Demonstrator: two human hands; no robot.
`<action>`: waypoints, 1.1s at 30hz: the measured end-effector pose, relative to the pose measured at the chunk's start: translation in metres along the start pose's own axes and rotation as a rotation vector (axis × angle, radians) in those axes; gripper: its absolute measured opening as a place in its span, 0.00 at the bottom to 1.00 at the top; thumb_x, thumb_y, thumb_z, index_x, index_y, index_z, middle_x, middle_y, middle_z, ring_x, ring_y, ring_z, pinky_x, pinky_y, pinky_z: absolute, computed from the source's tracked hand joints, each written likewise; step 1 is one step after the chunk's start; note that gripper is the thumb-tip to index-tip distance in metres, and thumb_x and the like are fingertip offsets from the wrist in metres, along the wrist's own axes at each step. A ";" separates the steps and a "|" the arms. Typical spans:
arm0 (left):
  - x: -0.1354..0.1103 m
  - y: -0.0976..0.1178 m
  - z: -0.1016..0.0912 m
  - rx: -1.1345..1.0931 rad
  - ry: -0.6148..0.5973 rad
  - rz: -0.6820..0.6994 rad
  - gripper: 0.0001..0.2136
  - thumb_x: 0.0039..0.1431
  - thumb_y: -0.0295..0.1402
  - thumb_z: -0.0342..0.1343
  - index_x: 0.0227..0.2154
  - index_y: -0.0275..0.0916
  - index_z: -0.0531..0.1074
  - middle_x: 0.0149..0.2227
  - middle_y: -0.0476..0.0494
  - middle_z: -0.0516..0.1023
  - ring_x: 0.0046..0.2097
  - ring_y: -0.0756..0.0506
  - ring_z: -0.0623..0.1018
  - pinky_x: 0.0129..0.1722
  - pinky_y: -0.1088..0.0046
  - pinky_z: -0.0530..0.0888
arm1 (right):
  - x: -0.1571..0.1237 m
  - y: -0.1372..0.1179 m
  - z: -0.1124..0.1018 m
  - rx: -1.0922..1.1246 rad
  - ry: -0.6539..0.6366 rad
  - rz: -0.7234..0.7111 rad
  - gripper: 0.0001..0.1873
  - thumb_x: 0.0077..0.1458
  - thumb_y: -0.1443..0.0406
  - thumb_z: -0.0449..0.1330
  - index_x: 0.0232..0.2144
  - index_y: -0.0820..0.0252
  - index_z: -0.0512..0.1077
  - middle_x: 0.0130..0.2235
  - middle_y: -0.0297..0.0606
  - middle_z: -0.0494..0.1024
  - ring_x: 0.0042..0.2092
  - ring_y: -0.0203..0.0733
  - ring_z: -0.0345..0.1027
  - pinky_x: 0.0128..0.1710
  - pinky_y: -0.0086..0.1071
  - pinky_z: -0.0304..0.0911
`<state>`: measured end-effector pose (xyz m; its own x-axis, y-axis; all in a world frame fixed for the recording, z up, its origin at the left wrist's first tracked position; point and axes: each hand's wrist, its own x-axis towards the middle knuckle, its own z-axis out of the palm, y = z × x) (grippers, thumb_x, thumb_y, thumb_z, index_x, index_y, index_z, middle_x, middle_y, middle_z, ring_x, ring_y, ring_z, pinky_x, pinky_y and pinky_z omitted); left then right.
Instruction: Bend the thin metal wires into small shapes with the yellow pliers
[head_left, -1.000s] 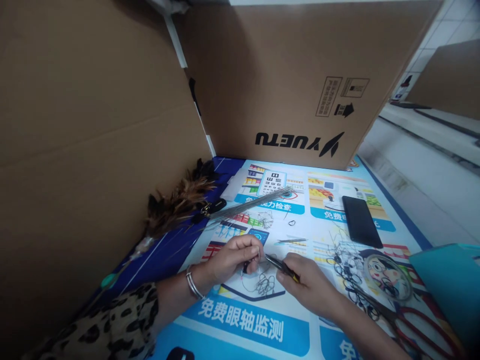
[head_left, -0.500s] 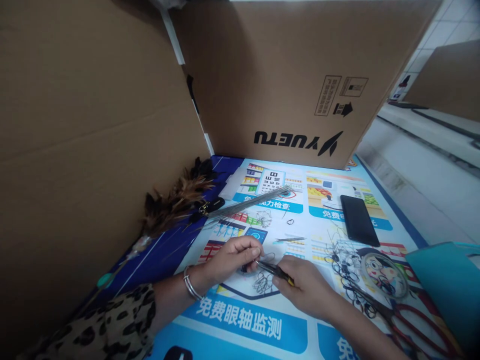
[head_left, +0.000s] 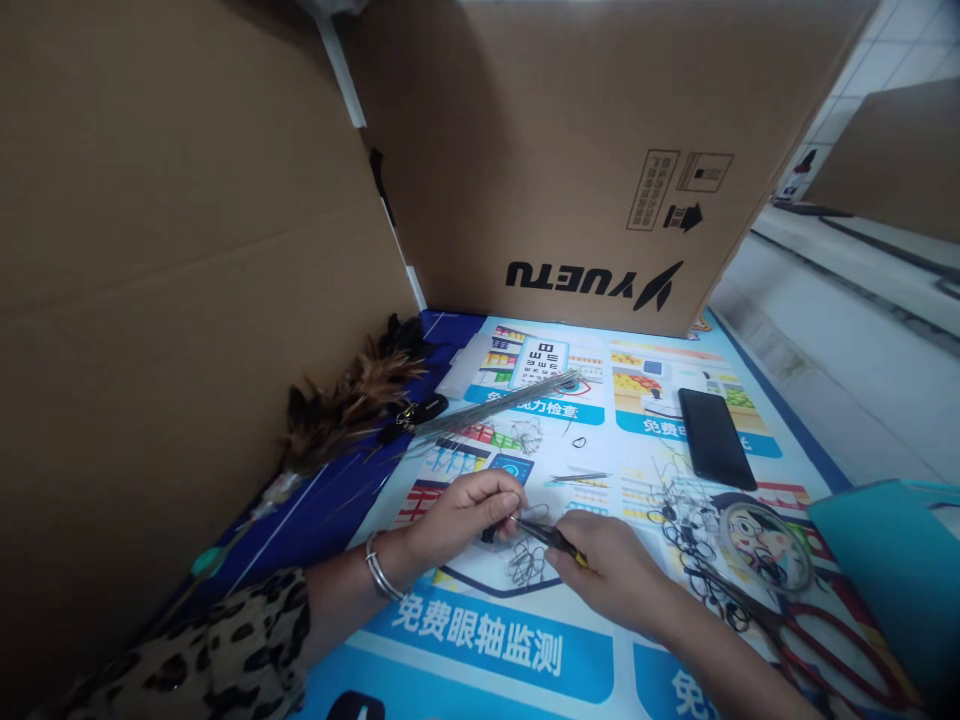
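Observation:
My left hand (head_left: 463, 515) is closed in a pinch on a small piece of thin wire, low in the middle of the table. My right hand (head_left: 609, 570) grips small pliers (head_left: 546, 535) with a yellow-and-black handle, whose tips meet the wire at my left fingertips. A little pile of bent wire loops (head_left: 527, 566) lies on the printed poster just below both hands. A silver bangle circles my left wrist.
A bundle of straight wires (head_left: 501, 402) lies beyond the hands, with a feather duster (head_left: 346, 402) at the left. A black phone (head_left: 715, 438) rests at the right, near scattered black rings (head_left: 694, 528) and red-handled scissors (head_left: 840, 652). Cardboard walls enclose the left and back. A teal box (head_left: 892, 560) stands at the right.
The pliers have dipped lower and flatter against my left fingertips. Both hands stayed in nearly the same spot, and the view shifted slightly.

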<state>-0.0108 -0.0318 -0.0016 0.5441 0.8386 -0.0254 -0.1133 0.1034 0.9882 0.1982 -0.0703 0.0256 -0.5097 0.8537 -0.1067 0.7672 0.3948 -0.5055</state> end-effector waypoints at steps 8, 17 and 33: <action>0.000 0.002 0.000 0.026 -0.001 0.032 0.10 0.57 0.36 0.52 0.30 0.33 0.69 0.23 0.48 0.71 0.24 0.53 0.70 0.25 0.79 0.67 | 0.001 0.002 0.001 -0.001 0.004 0.028 0.11 0.55 0.59 0.49 0.26 0.59 0.63 0.28 0.33 0.69 0.29 0.34 0.61 0.26 0.25 0.48; 0.001 0.004 0.008 0.028 -0.036 -0.012 0.11 0.59 0.38 0.48 0.36 0.34 0.66 0.25 0.48 0.70 0.25 0.53 0.69 0.25 0.78 0.66 | 0.003 0.003 0.004 0.401 0.195 0.084 0.11 0.56 0.60 0.49 0.26 0.59 0.63 0.25 0.30 0.64 0.28 0.32 0.58 0.27 0.25 0.52; -0.004 0.009 0.015 -0.030 -0.240 -0.002 0.08 0.63 0.34 0.42 0.41 0.35 0.59 0.31 0.43 0.73 0.34 0.48 0.73 0.36 0.68 0.68 | 0.006 0.001 0.015 0.884 0.298 0.128 0.07 0.52 0.62 0.55 0.28 0.60 0.63 0.24 0.28 0.63 0.27 0.31 0.55 0.27 0.25 0.53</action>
<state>-0.0018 -0.0417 0.0098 0.7258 0.6878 0.0127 -0.1344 0.1236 0.9832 0.1897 -0.0697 0.0121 -0.2281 0.9726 -0.0447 0.1747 -0.0043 -0.9846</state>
